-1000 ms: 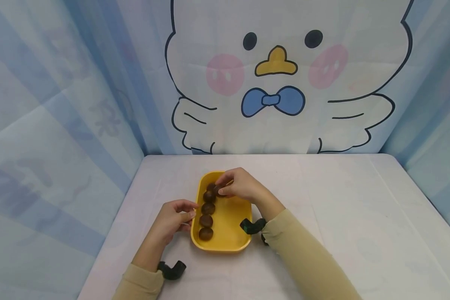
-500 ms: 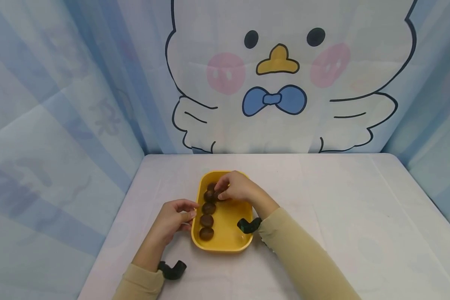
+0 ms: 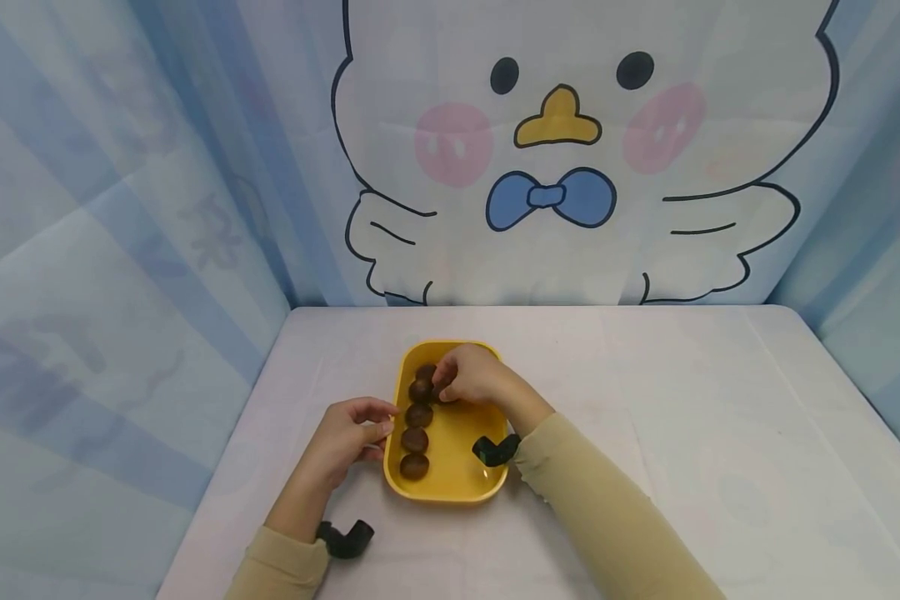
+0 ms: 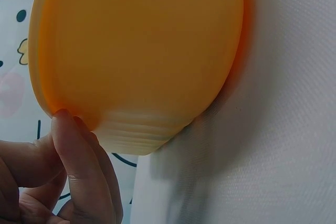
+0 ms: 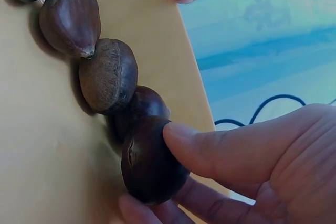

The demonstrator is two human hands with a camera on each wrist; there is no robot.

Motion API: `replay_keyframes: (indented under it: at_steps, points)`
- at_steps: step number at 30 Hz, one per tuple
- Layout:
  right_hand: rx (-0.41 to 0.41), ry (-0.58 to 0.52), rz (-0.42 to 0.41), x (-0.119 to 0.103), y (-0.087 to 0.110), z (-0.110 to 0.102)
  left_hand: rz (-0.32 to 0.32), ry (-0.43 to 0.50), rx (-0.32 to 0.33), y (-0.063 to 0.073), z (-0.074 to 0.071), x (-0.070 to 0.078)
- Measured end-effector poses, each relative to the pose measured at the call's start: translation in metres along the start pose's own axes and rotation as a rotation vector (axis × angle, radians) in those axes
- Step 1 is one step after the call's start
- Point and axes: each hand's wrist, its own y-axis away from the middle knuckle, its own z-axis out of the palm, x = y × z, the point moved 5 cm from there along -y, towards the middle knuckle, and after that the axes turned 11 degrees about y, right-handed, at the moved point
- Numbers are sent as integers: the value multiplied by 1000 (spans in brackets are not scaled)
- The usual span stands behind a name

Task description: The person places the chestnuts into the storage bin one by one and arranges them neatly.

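A pale blue and white curtain (image 3: 82, 250) fills the upper half and the left and right sides of the head view, and below it a white table (image 3: 682, 433) spreads across the lower part. A large cartoon bird (image 3: 562, 250) with a blue bow tie is printed on the curtain at top centre. A tan sleeve (image 3: 607, 508) reaches in from the bottom right, and a shorter stretch of another shows at bottom left. The yellow tray (image 3: 457, 454) sits on the table, a little below the centre of the frame. At its left edge the left hand (image 3: 345, 433) touches the rim with fingertips, thumb and forefinger slightly apart; I cannot tell whether they pinch it. The right hand (image 3: 474, 375) is over the tray's upper part, its thumb and fingers closed around a chestnut (image 5: 152, 161). Small black fittings (image 3: 497, 451) show at both wrists. Five other brown chestnuts (image 5: 108, 76) form a line down the left side of the tray, and the held one is just right of the line's upper end, mostly hidden by fingers in the head view.
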Motion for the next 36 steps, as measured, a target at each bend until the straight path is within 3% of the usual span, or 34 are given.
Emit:
replay_keyframes:
  at_steps: [15, 21, 28, 36]
  points:
    - [20, 105, 46, 3, -4, 0, 10, 6, -13, -2, 2, 1]
    - [36, 86, 51, 4, -4, -2, 9, 3, -6, -2, 2, 2]
    - [56, -31, 87, 3, 1, -6, 4, 1, -8, -2, 1, 1]
    - [111, 1, -11, 2, 11, -24, -2, 2, 2, -1, 0, -1]
